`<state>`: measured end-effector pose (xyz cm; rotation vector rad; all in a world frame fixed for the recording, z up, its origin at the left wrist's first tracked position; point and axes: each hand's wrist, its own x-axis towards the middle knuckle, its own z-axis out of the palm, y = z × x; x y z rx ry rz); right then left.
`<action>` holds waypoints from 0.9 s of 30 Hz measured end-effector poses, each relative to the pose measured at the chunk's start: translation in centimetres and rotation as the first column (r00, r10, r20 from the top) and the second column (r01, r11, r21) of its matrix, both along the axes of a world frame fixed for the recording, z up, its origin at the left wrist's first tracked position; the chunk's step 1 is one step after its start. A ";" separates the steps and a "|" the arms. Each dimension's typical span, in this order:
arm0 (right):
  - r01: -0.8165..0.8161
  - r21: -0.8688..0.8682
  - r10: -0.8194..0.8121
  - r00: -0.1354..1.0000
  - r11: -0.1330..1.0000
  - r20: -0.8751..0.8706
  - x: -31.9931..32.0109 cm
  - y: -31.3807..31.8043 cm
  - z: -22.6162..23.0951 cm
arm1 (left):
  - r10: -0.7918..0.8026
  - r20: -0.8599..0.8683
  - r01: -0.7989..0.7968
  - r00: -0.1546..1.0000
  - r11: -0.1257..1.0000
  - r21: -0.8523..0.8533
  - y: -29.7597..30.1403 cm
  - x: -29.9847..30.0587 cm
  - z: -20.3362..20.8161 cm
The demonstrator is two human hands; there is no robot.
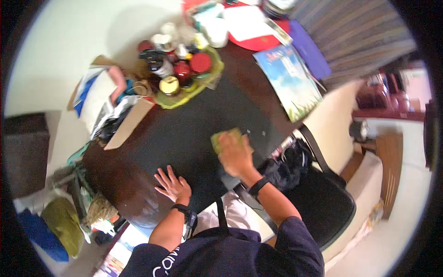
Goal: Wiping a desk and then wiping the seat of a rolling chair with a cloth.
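My right hand (236,157) presses a yellow-green cloth (216,142) against the black middle (189,124) of a dark brown table (106,180). The fingers lie over the cloth and hide most of it; both are slightly blurred. Whether the cloth is folded, I cannot tell. Close to the table's near edge, my left hand (174,187) rests palm down with its fingers spread, holding nothing. A couple of small pale specks show just right of the cloth.
At the back stands a yellow-green tray (177,102) crowded with jars and bottles. Left of it is a cardboard box (129,124) of papers. A magazine (288,81) and a purple folder (310,51) lie at right. A black chair (323,203) holding a dark bag (290,166) stands near my right arm.
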<state>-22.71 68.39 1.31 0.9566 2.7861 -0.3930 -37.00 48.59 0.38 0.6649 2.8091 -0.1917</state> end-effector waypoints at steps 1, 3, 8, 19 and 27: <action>0.148 0.027 -0.147 0.989 0.989 -0.018 -1.1 3.1 -0.2 | 0.027 -0.020 -0.027 0.999 1.000 0.004 0.4 0.2 -0.1; 0.200 0.233 -0.188 0.980 0.952 -0.070 -2.4 8.1 -1.8 | -0.039 0.044 0.037 0.998 0.998 0.048 0.7 0.9 -0.2; 0.360 0.338 -0.337 0.933 0.870 -0.124 -8.6 16.4 -4.0 | -0.009 0.088 0.005 0.996 0.999 0.045 0.2 0.3 0.0; -0.236 -0.053 0.188 0.874 0.970 -0.449 -8.2 -7.0 -1.9 | -0.016 0.098 0.012 0.995 0.999 0.042 1.3 0.6 0.4; 0.278 0.253 -0.297 0.954 0.927 0.040 6.4 8.1 0.1 | -0.071 -0.016 0.072 0.997 0.997 0.011 0.4 0.6 -0.6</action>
